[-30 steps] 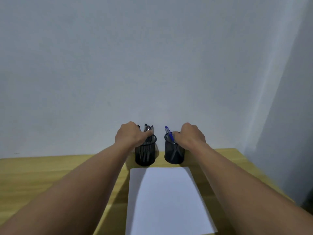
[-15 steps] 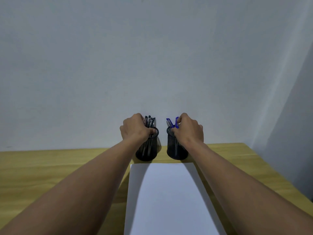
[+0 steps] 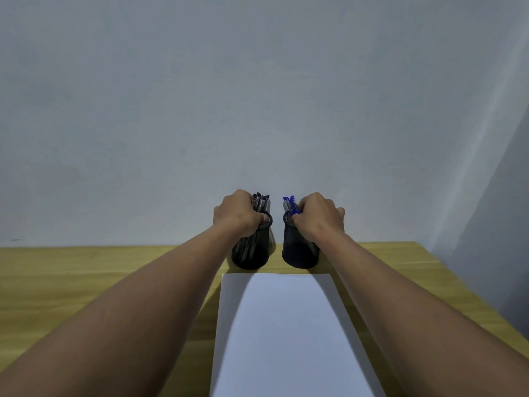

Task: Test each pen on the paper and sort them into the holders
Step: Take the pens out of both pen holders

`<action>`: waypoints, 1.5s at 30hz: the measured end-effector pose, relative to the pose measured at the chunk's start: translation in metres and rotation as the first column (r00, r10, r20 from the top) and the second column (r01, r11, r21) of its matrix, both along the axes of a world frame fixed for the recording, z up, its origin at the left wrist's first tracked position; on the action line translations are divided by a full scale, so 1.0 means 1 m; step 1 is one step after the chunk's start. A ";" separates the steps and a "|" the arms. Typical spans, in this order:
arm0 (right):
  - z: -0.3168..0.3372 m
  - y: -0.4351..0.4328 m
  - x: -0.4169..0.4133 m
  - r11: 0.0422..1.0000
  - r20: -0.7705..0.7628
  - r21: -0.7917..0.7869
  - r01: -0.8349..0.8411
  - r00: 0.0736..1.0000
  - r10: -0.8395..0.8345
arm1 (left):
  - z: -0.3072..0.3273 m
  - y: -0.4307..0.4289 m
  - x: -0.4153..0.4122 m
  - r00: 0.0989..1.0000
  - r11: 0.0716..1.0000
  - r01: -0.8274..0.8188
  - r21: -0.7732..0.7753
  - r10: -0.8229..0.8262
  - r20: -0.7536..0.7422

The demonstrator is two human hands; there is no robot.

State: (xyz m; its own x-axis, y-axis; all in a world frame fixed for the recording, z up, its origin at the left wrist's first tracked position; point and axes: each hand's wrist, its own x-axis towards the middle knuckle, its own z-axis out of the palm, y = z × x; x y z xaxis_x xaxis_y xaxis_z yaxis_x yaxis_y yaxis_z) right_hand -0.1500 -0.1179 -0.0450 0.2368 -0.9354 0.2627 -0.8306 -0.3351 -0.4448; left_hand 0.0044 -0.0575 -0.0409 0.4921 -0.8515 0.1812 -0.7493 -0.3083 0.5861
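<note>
Two black mesh holders stand side by side on the wooden table just beyond a blank white paper (image 3: 289, 333). The left holder (image 3: 252, 253) carries several black pens (image 3: 262, 202). My left hand (image 3: 239, 214) is closed over its rim and around the black pens. The right holder (image 3: 299, 253) carries blue pens (image 3: 289, 204). My right hand (image 3: 319, 217) is closed at its rim around the blue pens. Both forearms reach in from the near corners and frame the paper.
The wooden table (image 3: 94, 270) runs against a plain pale wall (image 3: 257, 96). Its right edge (image 3: 446, 270) falls off beside a grey wall at the far right.
The view has tilted, so holders and hands sit higher against the wall. My right hand has gathered the blue pens upright; both hands have closed more tightly on the pen bundles.
</note>
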 end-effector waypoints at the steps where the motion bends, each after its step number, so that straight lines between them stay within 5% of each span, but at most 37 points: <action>1: 0.001 0.000 -0.001 1.000 0.004 0.004 -0.006 1.000 0.006 | 0.000 -0.001 0.001 1.000 1.000 0.015 -0.002 -0.015 -0.012; 20: 0.008 -0.006 -0.008 0.997 0.223 -0.005 -0.080 0.972 0.079 | 0.016 -0.006 0.016 0.997 0.996 0.079 -0.030 -0.079 -0.016; 34: 0.087 0.038 -0.002 0.975 0.401 -0.210 -0.078 0.902 0.159 | 0.101 0.020 0.022 0.953 0.939 0.091 -0.331 -0.179 -0.246; 40: 0.118 0.098 0.015 0.975 0.442 -0.156 -0.161 0.871 0.215 | 0.136 0.093 0.039 0.936 0.966 0.108 -0.236 -0.178 -0.303; 45: 0.109 0.151 0.049 0.961 0.526 0.062 -0.269 0.827 0.198 | 0.131 0.169 0.066 0.947 0.996 0.043 -0.072 -0.063 -0.314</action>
State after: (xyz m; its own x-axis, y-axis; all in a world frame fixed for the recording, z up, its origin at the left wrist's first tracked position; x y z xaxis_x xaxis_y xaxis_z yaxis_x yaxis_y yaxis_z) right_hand -0.1007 0.0335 0.0638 0.3177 -0.9029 0.2895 -0.3779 -0.4006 -0.8347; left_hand 0.0704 0.1119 0.0898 0.4873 -0.8697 0.0786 -0.5371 -0.2276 0.8122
